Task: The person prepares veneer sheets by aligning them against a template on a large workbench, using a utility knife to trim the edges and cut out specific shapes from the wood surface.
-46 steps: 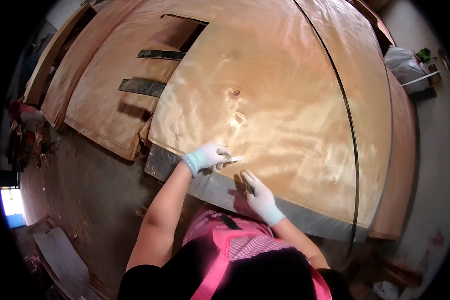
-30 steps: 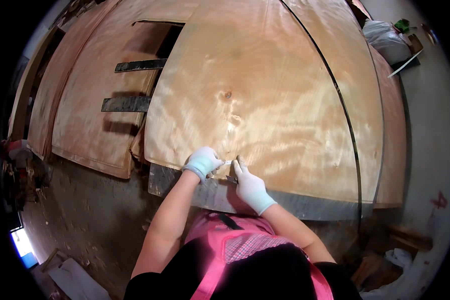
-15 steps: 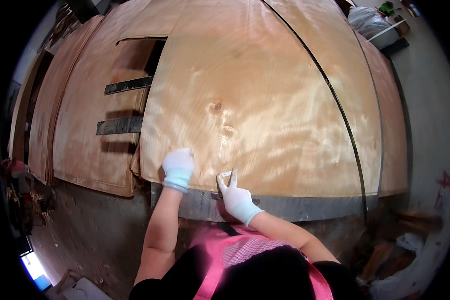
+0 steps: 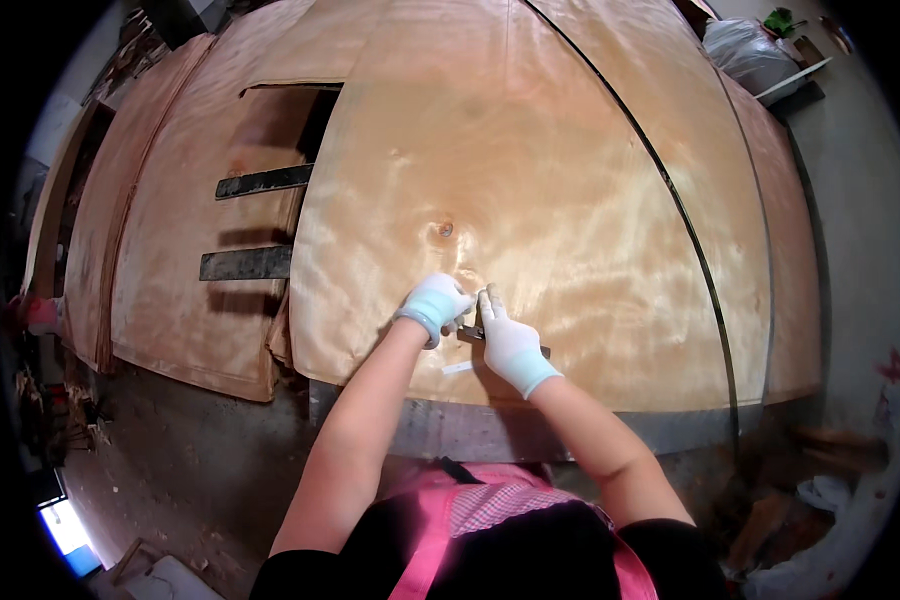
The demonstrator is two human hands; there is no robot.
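Left hand [image 4: 438, 300] curled, fingertips drawn in near the thumb; could not tell whether it pinched anything; right hand [image 4: 513, 345] had index and middle fingers stretched out together, the rest folded round a dark narrow tool [image 4: 471, 333] whose ends showed on both sides of the palm

Change over the last half second: left hand, a loose fist well to the left, had come across to just beside the right; the right had gone up the sheet, off the white strip [image 4: 457, 368], which now lay alone on the wood below both hands; work in hand seemed, by my reading, to have passed from strip to the spot under the fingertips

Outward: veneer sheet [image 4: 590, 250], pale honey wood, satiny, wavy figure catching light; small dark round knot [image 4: 445, 229] beyond the hands; thin black band [image 4: 660, 170] lying across the right part, curving past the near edge; grey slab [image 4: 440, 430] below that edge, dull and smooth-looking; at left, two flat dark bars [image 4: 245, 263], scuffed, reaching over a rough-edged stack of sheets [image 4: 190, 330]; far right, a crumpled clear plastic bag [image 4: 750, 50]
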